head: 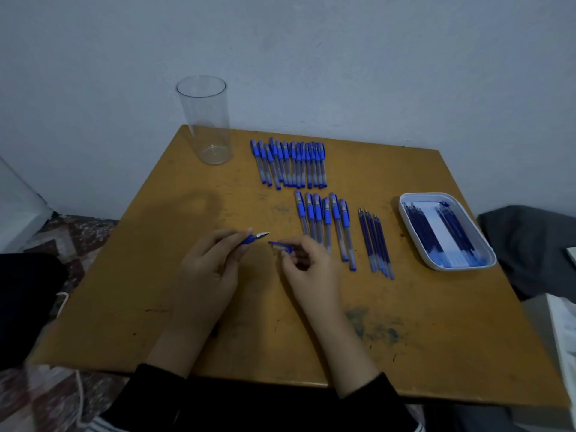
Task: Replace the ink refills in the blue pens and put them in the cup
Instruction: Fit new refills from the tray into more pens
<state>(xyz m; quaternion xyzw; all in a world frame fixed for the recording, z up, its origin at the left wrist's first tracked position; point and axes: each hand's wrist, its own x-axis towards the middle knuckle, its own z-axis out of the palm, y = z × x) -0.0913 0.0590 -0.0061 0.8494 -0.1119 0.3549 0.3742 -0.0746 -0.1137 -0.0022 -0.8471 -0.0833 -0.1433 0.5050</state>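
While your left hand (209,266) pinches a pen (253,238) and your right hand (308,269) pinches what looks like its cap (279,245), the scuffed table (436,322) stands by a pale wall (343,57).

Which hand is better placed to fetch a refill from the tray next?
Right, probably. The tray lies nearer the right hand, while the left hand grips the pen farther off. The right hand pinches a small blue piece, so that must go down first.
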